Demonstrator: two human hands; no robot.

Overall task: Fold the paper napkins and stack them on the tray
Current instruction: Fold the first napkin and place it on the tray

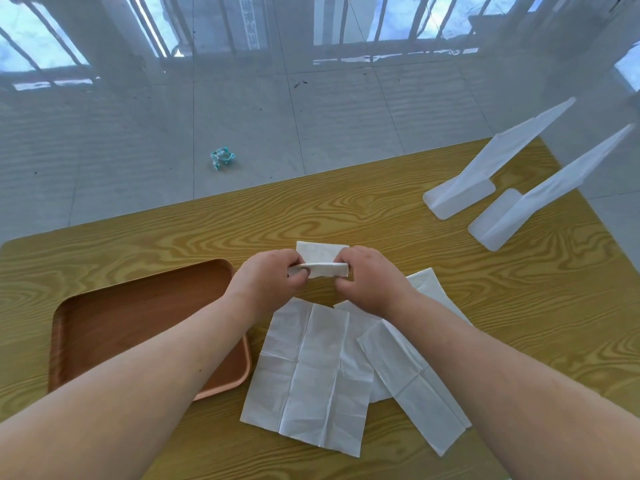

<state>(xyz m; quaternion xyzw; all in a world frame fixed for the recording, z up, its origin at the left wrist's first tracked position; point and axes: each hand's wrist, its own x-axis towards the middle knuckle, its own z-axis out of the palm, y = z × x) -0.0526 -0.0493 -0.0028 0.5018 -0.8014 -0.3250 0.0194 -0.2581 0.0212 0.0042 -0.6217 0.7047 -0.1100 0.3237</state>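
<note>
Napkin pinched between fingers of both hands.

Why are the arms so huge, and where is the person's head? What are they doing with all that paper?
The camera sits on the person's head and looks down, so you see only their two arms, stretched by the wide lens. There is no robot here, just a person. The left hand and the right hand each pinch one end of a small white napkin that is being folded over the wooden table. Nearer to the person lie flat unfolded napkins, overlapping each other. On the left sits a brown tray; no napkin shows in it yet. Far right stand two white plastic pieces; I cannot tell what they are for. A crumpled scrap lies on the floor beyond the table.
</note>
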